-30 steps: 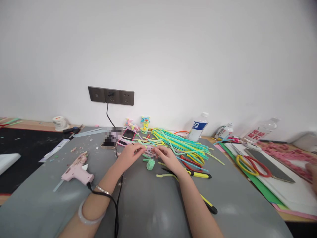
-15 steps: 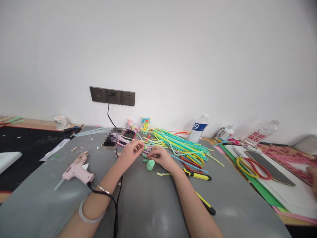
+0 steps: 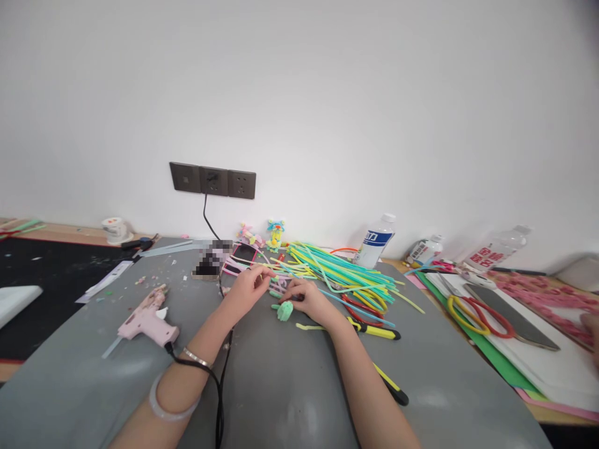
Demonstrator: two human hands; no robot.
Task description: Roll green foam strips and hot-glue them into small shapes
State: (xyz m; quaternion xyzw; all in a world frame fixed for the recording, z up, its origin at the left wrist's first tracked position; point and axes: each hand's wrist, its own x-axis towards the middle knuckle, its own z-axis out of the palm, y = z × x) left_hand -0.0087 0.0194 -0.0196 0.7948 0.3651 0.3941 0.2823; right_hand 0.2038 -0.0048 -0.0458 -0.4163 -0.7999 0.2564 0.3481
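Observation:
My left hand [image 3: 253, 284] is held over the middle of the grey table, thumb and fingertips pinched together. Close by, facing it, my right hand [image 3: 305, 295] has its fingers bent down and pressed together. Small green and lilac pieces show between the fingertips of both hands, too small to tell which hand grips what. Just below the right fingers lies a mint-green fuzzy bundle [image 3: 284, 310], seemingly of bent pipe cleaner. Behind the hands spreads a heap of yellow, green and turquoise pipe cleaners [image 3: 341, 268].
A pink hot glue gun [image 3: 148, 321] lies left, its black cord passing my left forearm. Yellow-and-black pliers [image 3: 379, 332] lie right. Two small fuzzy figures [image 3: 276, 236] stand by the wall near a bottle [image 3: 375, 242]. Scissors [image 3: 477, 315] rest on papers; another person's hand [image 3: 592, 327] shows far right.
Both hands stay almost in place, with only slight finger movement. The mint-green bundle by my right hand sits slightly differently.

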